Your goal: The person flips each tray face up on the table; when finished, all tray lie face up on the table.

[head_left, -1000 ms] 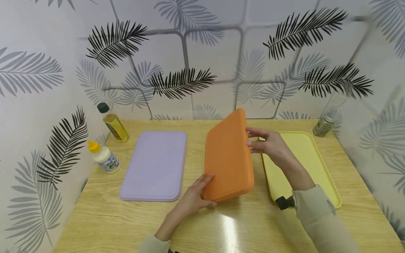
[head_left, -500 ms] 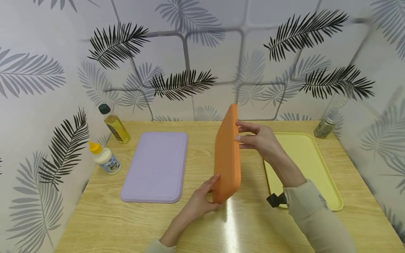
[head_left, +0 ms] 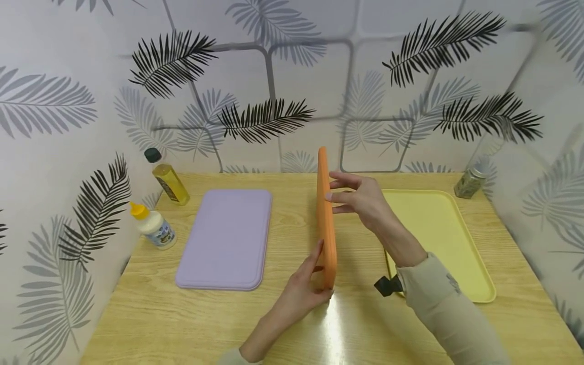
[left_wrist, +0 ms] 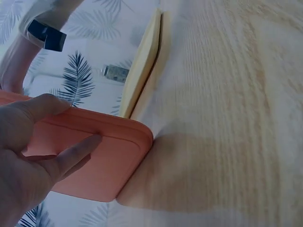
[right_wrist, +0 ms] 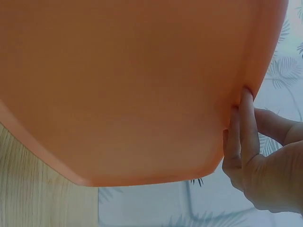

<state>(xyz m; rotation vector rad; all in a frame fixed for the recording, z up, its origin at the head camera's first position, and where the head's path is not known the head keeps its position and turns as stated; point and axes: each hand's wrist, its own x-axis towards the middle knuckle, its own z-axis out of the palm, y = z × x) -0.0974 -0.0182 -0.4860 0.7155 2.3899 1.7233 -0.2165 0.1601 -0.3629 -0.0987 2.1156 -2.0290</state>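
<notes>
Labels (head_left: 162,235) on the white bottle (head_left: 150,222) and amber bottle (head_left: 175,183), left of frame, carry print too small for us to read. Left hand (head_left: 294,299) pinches the orange tray's (head_left: 327,233) near end, thumb and fingers parted only about its edge. Right hand (head_left: 367,200) pinches the upper rim, fingers slightly bent, also narrowly parted. We find this tray at frame centre, upright on its side, long axis running lower centre to upper centre, hollow face toward frame right.
</notes>
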